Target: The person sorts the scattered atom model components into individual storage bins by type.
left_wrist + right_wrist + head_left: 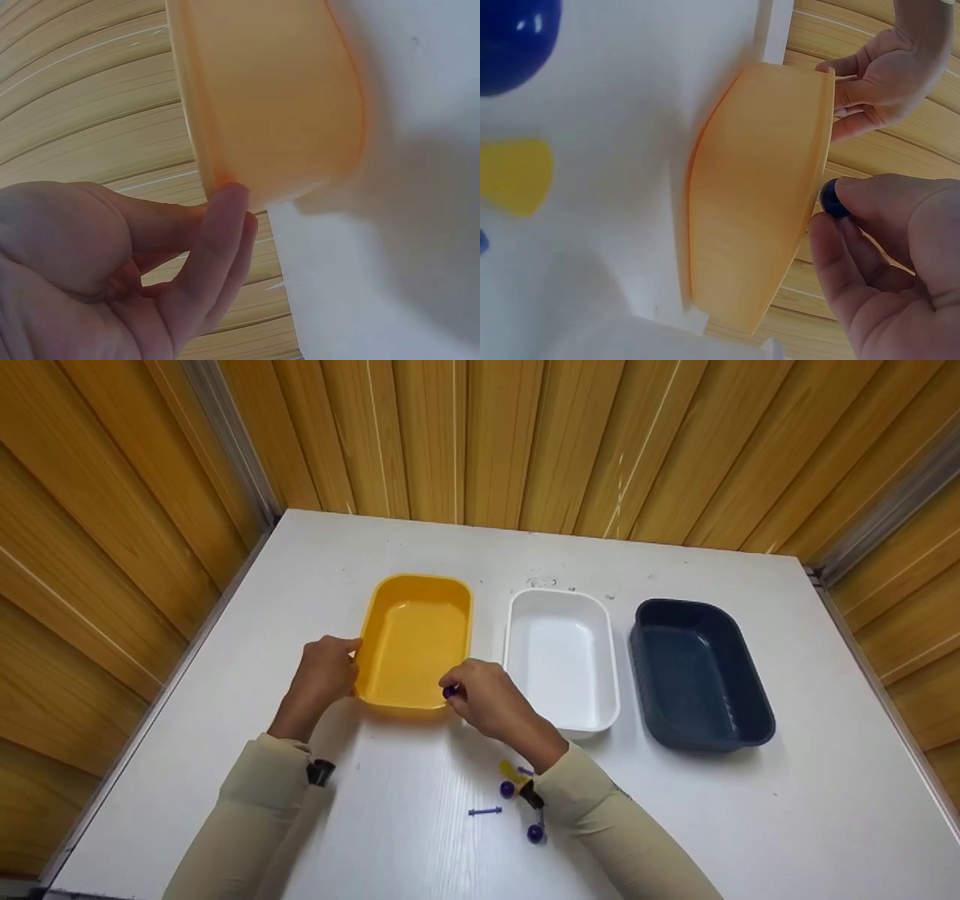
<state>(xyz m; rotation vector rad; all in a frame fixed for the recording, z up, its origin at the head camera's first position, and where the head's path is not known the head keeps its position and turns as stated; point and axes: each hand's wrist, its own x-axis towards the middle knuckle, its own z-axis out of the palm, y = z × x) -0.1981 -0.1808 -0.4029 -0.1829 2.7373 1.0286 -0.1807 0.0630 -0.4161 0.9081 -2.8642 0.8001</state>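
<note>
At the left of the row sits a yellow tub (412, 649). My left hand (324, 671) grips its left rim; in the left wrist view the fingertips (229, 202) press the outer wall of the tub (277, 90). Over the tub's near right corner, my right hand (487, 697) pinches a small dark purple ball (449, 691) between thumb and finger. The right wrist view shows the ball (832, 199) beside the tub's rim. What else may be fixed to the ball is hidden by the fingers.
A white tub (562, 660) and a dark blue tub (701, 675) stand to the right. Near the right sleeve lie a purple rod (485, 811), purple balls (535, 833) and a yellow piece (510, 769), some partly hidden. Wood-patterned walls (495, 442) surround the white table (390, 825).
</note>
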